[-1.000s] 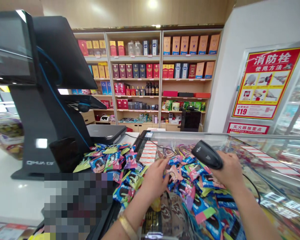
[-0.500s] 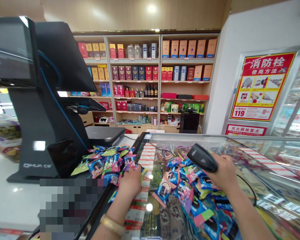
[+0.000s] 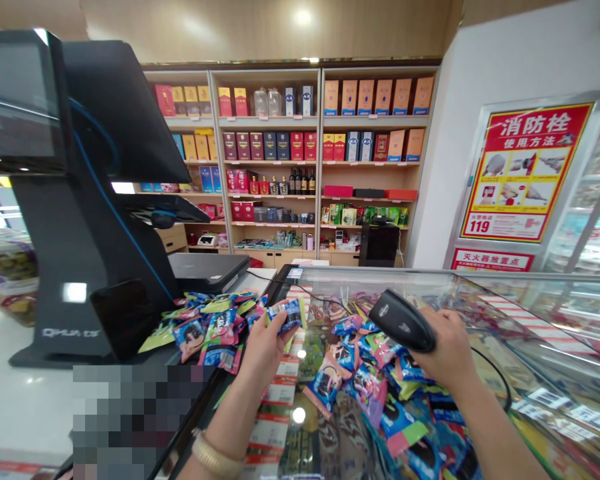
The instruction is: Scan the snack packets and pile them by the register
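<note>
Between the thumb and fingers of my left hand [image 3: 266,347] is a small blue snack packet [image 3: 291,313], raised beside a heap of colourful packets [image 3: 220,330] at the foot of the black terminal. My right hand [image 3: 447,347] is wrapped round the handle of a black barcode scanner [image 3: 403,321], whose head points left toward the held packet. Under the scanner, a second pile of blue, pink and green packets [image 3: 367,383] lies on the glass counter [image 3: 313,427]. A gold bracelet circles my left wrist.
A black point-of-sale terminal [image 3: 100,253] stands at left, with a flat black device [image 3: 207,270] behind the left heap. The scanner's cable [image 3: 503,377] curves at right. Shelves of boxes [image 3: 270,147] line the back wall; a red poster [image 3: 529,173] hangs at right.
My left hand has lifted a blue packet off the left heap and moved it slightly up and right. The scanner in my right hand has shifted slightly left.
</note>
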